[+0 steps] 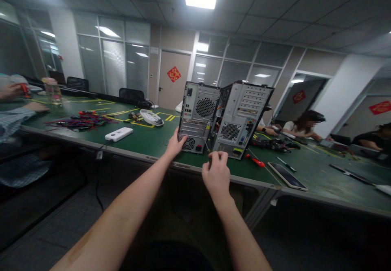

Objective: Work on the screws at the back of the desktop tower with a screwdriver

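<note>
Possibly, the screwdriver (208,150) clamped in the right grip (217,172) slips if the tower (197,118) ahead, left grip (175,144) round its edge, shifts.

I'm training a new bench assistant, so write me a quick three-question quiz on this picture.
1. How many computer cases stand upright on the green table in front of the person?
2. True or false: the person's left hand is touching the right-hand case.
3. Fill in: a red-handled tool lies on the table between the right-hand case and the ____.

Key:
1. Two.
2. False; it is on the left-hand case.
3. Phone.
</note>
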Demonstrator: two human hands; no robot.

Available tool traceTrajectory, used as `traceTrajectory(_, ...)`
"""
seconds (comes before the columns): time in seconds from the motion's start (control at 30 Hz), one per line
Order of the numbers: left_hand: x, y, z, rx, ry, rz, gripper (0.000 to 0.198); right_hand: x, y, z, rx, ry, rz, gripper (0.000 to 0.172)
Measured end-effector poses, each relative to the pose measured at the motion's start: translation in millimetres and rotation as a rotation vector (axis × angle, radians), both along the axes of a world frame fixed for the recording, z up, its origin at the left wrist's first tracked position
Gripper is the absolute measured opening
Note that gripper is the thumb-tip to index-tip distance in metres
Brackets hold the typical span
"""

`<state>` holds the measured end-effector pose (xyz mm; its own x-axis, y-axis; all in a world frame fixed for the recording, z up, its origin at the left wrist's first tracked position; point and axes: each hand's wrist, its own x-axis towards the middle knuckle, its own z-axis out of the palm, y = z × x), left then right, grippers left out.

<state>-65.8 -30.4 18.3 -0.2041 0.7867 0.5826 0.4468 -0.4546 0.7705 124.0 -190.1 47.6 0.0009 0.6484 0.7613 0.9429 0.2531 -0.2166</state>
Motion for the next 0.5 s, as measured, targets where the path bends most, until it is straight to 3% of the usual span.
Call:
traceTrajectory(0.1,0,0,0.0,0.003,-0.001,-0.008,0.072,2,2,-6.8,0.113,0.002,0.072,0.022)
traceTrajectory(0.27,-1,2,-1.9,0.008,0.000,-0.004,0.072,12,5,-17.7,0.184,0.004,0.014,0.026)
traceTrajectory(0.4,-1,5,-3.8,0.000,0.001,0.015,0.072,19,5,-23.5,0.291,0.019,0.144,0.026)
traceTrajectory(0.5,-1,6,-4.5,0.000,0.002,0.018,0.072,22,1,-22.4,0.282,0.056,0.182,0.027)
